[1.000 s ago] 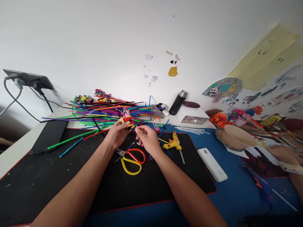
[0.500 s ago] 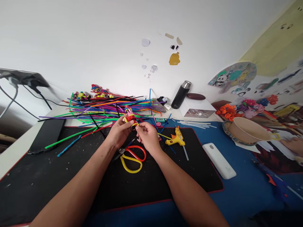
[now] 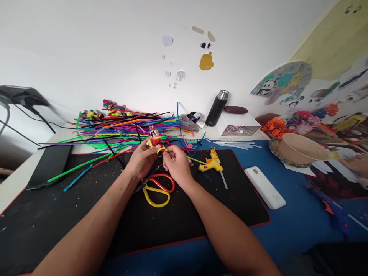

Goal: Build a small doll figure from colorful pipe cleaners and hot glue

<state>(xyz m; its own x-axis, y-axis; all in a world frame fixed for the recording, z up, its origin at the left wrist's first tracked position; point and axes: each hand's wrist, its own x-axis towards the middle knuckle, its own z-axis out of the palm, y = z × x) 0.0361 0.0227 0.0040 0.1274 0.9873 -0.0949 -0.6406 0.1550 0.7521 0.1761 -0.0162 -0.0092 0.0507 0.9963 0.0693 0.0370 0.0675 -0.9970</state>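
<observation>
A small figure [image 3: 155, 141] of red, yellow and pink pipe cleaner is held upright above the black mat [image 3: 184, 218]. My left hand [image 3: 143, 159] is closed round it from the left. The fingertips of my right hand [image 3: 176, 163] pinch a yellow strip [image 3: 161, 150] at the figure's lower right side. Beneath my hands lie pliers or scissors with one red handle [image 3: 166, 178] and one yellow handle [image 3: 156, 204]. A yellow glue gun [image 3: 211, 163] rests to the right of my right hand.
Loose pipe cleaners [image 3: 126, 128] are heaped behind my hands. A black flask [image 3: 217, 108] and a white box [image 3: 238, 124] stand by the wall. A white power bank [image 3: 265, 188] lies at the right, near a round bowl [image 3: 304, 147]. Another person's hand [image 3: 356, 164] shows at the far right.
The view has shifted slightly, so most things sit a little higher and further left. The yellow strip between my hands looks more stretched out to the side of the figure.
</observation>
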